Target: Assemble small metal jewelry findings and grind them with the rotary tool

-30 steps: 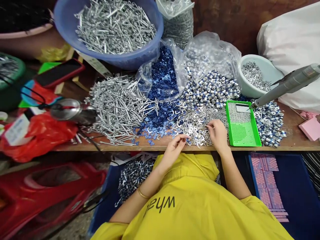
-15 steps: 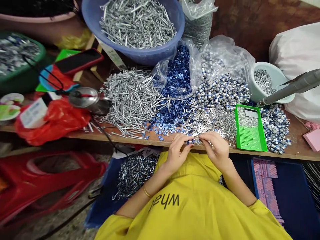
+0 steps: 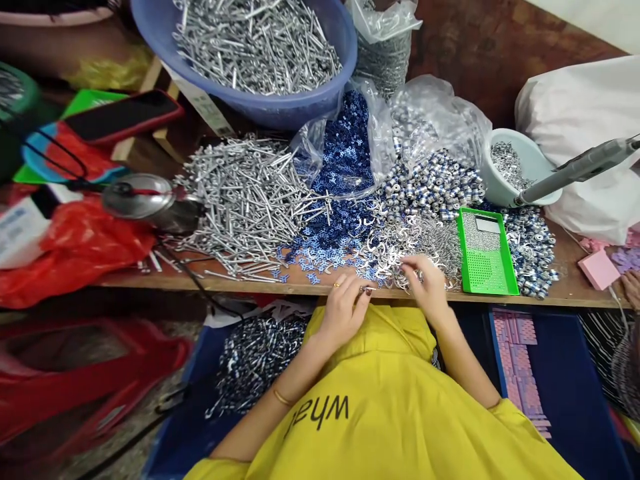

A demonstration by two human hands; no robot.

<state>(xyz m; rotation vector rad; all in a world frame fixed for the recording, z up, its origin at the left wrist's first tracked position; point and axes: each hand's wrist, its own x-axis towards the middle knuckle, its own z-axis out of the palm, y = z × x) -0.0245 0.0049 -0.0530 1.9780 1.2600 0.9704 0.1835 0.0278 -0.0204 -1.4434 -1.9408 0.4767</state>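
My left hand is closed near the table's front edge, fingers pinched on a small blue-and-silver cylinder piece. Most of it is covered by the fingers, and only a thin silver end sticks out to the right. Thumb and forefinger of my right hand come together at the pile of silver crescent-shaped clips; whatever they pinch is too small to make out. Blue three-pointed pieces lie beyond my left hand. To their left is a heap of silver metal pins. Banded blue-and-silver cylinders are heaped farther back.
A green tray of tiny parts stands at the right, near a pale bowl and a grey rod. The blue basin of pins stands behind. At left are a metal cup and a red bag.
My hands have come apart from the shared blue-and-silver piece. The right one has moved up to the clips, while the left keeps the piece. The view has shifted, and a co-worker's hand shows far right.
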